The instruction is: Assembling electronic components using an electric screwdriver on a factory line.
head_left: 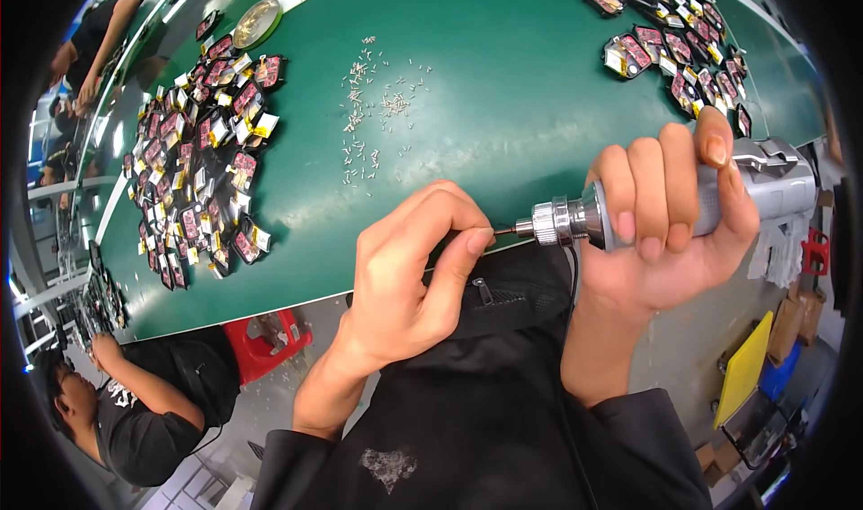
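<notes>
My right hand (665, 213) wraps round a grey electric screwdriver (782, 182), held level with its silver collar and thin bit (512, 230) pointing left. At the bit's tip, the thumb and forefinger of my left hand (409, 276) are pinched together. Whatever lies between those fingertips is too small or hidden to make out. Beyond my left hand, many tiny silver screws (395, 106) are scattered loosely on the green table (512, 61).
A heap of small black housings with pink-red boards and white-yellow tags (193, 168) covers the table's left side. Similar units (674, 47) lie at the far right. A round metal dish (257, 23) stands far left. A co-worker (153, 402) sits left, near a red stool (270, 339).
</notes>
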